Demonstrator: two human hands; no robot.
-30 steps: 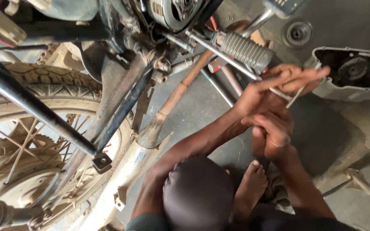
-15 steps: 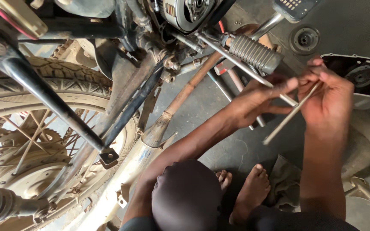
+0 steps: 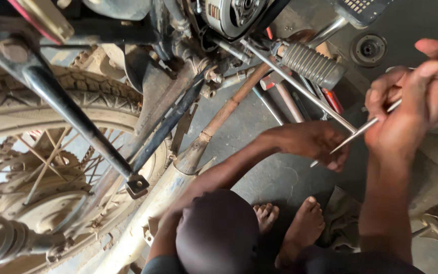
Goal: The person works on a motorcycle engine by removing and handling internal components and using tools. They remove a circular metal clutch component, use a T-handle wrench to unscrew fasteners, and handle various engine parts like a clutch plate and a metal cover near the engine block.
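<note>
My right hand [image 3: 411, 96] is raised at the right, shut on the upper end of a thin metal rod [image 3: 363, 129]. The rod slants down-left to my left hand [image 3: 305, 144], whose fingers curl at its lower tip; whether they grip it is unclear. Both hands are just below the motorcycle's long steel bar [image 3: 300, 86] with its ribbed rubber footpeg [image 3: 313, 63]. A dark head [image 3: 219, 236] and two bare feet [image 3: 305, 228] show at the bottom between my arms.
The muddy rear tyre [image 3: 51, 101] with spokes fills the left, a shock spring [image 3: 6, 243] at bottom left. A dusty exhaust pipe [image 3: 143, 223] runs diagonally. Red-handled tools [image 3: 330, 99] and a round black part [image 3: 368, 49] lie on the grey floor.
My right hand has lifted up and to the right, taking the rod with it. My left hand has gone from stretched fingers to curled ones. The view has moved closer.
</note>
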